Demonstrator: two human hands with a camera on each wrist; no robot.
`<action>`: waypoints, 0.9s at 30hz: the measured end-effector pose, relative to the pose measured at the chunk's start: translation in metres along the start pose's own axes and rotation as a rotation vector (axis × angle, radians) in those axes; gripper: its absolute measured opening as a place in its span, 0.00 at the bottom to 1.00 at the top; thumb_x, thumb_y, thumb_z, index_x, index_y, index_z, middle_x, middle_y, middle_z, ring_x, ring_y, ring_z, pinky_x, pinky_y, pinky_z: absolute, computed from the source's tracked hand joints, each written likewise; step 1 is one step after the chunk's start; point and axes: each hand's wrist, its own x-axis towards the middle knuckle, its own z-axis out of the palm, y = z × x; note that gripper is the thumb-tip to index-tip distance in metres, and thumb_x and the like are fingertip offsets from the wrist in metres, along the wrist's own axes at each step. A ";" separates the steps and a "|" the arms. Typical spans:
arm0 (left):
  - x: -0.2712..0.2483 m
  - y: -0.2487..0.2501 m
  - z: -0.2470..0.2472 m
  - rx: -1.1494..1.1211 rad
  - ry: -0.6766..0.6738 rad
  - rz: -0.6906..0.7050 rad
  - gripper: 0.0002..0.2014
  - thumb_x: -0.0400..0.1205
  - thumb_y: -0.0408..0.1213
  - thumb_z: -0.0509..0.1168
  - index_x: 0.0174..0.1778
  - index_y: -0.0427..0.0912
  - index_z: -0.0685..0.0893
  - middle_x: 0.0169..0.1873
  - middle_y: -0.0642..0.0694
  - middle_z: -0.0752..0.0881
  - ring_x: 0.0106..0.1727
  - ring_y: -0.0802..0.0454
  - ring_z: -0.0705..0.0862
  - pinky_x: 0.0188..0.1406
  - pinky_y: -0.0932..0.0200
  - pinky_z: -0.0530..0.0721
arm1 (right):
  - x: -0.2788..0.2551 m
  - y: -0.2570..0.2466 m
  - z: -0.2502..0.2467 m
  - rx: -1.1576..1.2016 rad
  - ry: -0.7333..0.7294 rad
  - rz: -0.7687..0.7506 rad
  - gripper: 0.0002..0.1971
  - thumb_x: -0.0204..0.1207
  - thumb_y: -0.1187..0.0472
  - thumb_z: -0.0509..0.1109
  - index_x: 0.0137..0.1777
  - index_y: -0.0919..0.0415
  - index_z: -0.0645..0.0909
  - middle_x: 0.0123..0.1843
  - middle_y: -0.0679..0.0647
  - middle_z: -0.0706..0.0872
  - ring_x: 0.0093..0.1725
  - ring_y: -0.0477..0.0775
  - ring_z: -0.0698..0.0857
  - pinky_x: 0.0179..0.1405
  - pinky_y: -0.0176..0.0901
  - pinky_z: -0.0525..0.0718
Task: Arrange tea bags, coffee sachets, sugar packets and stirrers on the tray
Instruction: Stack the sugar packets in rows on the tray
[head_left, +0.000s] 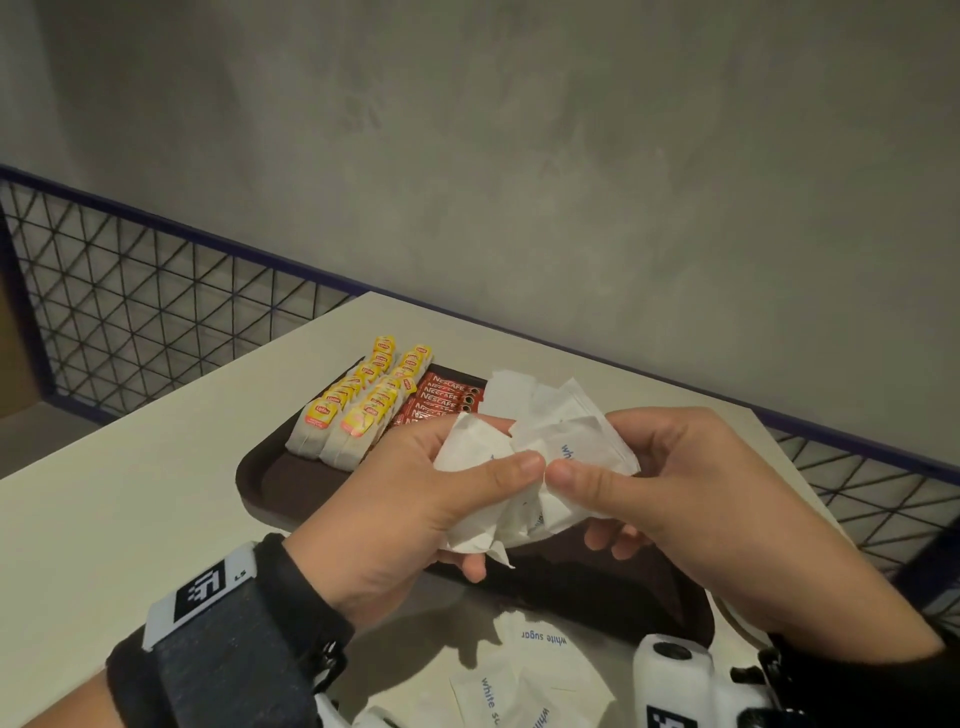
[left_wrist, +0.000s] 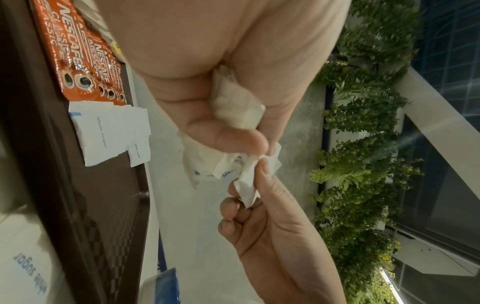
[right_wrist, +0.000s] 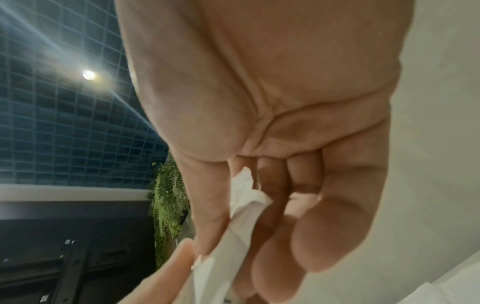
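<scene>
A crumpled bunch of white sugar packets (head_left: 540, 467) is held above the brown tray (head_left: 270, 483) by both hands, over its right half. The bunch is gripped by the left hand (head_left: 410, 499) with thumb on top and fingers curled beneath, and is pinched from the other side by the right hand (head_left: 691, 499), whose thumb tip is set almost against the left thumb tip. The packets in the bunch are fanned at mixed angles, so no single long axis can be told; blue lettering is seen on one of them. On the far left part of the tray, two rows of yellow-tagged tea bags (head_left: 358, 400) are stood on edge, each row running from near left to far right. Just to the right of them, red coffee sachets (head_left: 441, 397) are laid flat, side by side, with their long axes running left to right and their punched ends turned to the right. In the left wrist view, two flat sugar packets on the tray (left_wrist: 109, 135) are seen just beside the punched ends of the sachets. More loose sugar packets (head_left: 519, 675) marked "white sugar" are scattered flat on the pale table (head_left: 130, 519), near the front edge of the tray and between the two wrists, pointing in different directions. A wire mesh railing (head_left: 130, 312) is seen beyond the table's left edge, and a grey wall (head_left: 519, 156) stands behind.
</scene>
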 end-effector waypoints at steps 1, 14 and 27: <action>0.000 -0.001 0.000 0.006 0.001 -0.004 0.10 0.73 0.40 0.78 0.50 0.46 0.94 0.41 0.41 0.92 0.31 0.53 0.86 0.15 0.62 0.77 | 0.000 0.000 0.000 -0.008 -0.004 -0.007 0.05 0.74 0.52 0.80 0.48 0.49 0.94 0.38 0.54 0.94 0.31 0.52 0.89 0.33 0.45 0.87; 0.003 0.003 -0.003 -0.073 0.110 -0.012 0.13 0.76 0.38 0.76 0.54 0.38 0.90 0.43 0.37 0.93 0.29 0.51 0.86 0.14 0.62 0.75 | 0.007 0.009 0.002 0.109 0.088 -0.071 0.05 0.74 0.64 0.79 0.48 0.54 0.93 0.47 0.71 0.88 0.37 0.56 0.82 0.41 0.49 0.83; 0.002 0.003 -0.001 -0.109 0.103 -0.029 0.14 0.73 0.42 0.77 0.52 0.41 0.92 0.43 0.37 0.92 0.31 0.51 0.85 0.14 0.64 0.75 | 0.011 0.007 0.010 0.258 0.264 0.006 0.04 0.75 0.59 0.77 0.46 0.56 0.93 0.43 0.54 0.94 0.34 0.45 0.83 0.41 0.48 0.85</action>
